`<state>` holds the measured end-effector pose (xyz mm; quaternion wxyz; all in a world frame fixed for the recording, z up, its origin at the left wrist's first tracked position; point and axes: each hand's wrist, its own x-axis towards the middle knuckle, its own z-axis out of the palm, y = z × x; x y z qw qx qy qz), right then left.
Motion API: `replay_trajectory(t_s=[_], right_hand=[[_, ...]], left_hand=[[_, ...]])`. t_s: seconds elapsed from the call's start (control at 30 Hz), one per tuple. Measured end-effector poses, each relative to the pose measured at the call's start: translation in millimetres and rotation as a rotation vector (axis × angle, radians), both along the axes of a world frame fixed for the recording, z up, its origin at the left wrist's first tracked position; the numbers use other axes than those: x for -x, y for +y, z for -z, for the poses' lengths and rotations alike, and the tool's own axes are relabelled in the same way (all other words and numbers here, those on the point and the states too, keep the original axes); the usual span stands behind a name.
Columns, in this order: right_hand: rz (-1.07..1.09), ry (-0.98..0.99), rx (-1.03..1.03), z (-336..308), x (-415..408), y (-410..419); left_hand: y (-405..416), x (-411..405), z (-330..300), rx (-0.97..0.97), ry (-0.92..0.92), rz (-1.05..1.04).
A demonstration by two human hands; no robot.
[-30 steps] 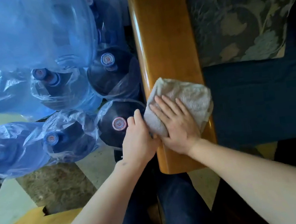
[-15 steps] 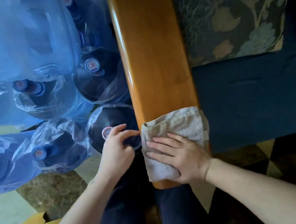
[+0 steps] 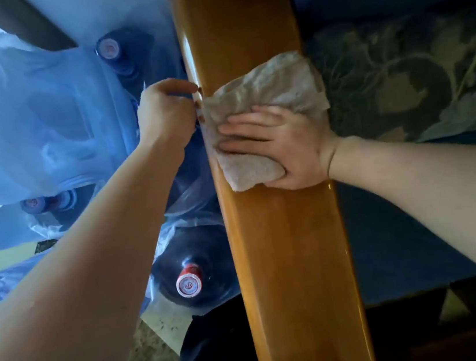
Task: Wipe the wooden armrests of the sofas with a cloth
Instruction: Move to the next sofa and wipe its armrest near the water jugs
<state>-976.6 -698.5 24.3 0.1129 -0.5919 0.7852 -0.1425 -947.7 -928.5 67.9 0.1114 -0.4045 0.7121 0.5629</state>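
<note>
A glossy wooden armrest (image 3: 285, 249) runs from the bottom of the view to the top. A crumpled grey-beige cloth (image 3: 267, 88) lies across it at mid length and hangs slightly over its left edge. My right hand (image 3: 283, 144) presses flat on the cloth's near part, fingers straight and pointing left. My left hand (image 3: 164, 114) is beside the armrest's left edge with its fingers curled. Its fingertips meet the wood where the cloth's edge hangs. Whether they pinch the cloth is not visible.
Several large blue water bottles in plastic wrap (image 3: 40, 115) crowd the floor left of the armrest, one with a red cap (image 3: 188, 283) close by. To the right are the dark blue sofa seat (image 3: 390, 245) and a floral cushion (image 3: 407, 76).
Both hands and the cloth have slid away from the armrest's near end toward its middle. My view has moved closer over the armrest.
</note>
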Motion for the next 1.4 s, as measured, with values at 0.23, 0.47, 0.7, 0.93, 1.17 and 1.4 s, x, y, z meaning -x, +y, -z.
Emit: replay_trajectory(t_s=[0.23,0.47,0.7,0.93,1.17,1.4], right_hand=[[0.100,0.046,-0.029,1.0,109.1,-46.2],[0.048,0.005,-0.049,-5.1,121.5,-46.8],[0.064,0.029,-0.134,-12.3,122.1,-56.7],[0.362,0.105,-0.177,-16.6,62.2,-60.1],[0.589,0.098,-0.183,-11.6,-99.2,-16.9],[0.779,0.030,-0.265,-14.7,-324.2,41.3]], left_hand=[[-8.1,22.5,12.3,0.011,-0.056,0.337],[18.3,19.3,19.2,0.314,-0.101,0.439],[18.0,19.9,18.2,0.279,-0.035,0.321],[37.6,-30.8,10.5,0.312,0.072,0.188],[89.8,-175.9,11.7,0.303,0.102,0.338],[147.5,-355.8,6.3,0.138,0.002,0.306]])
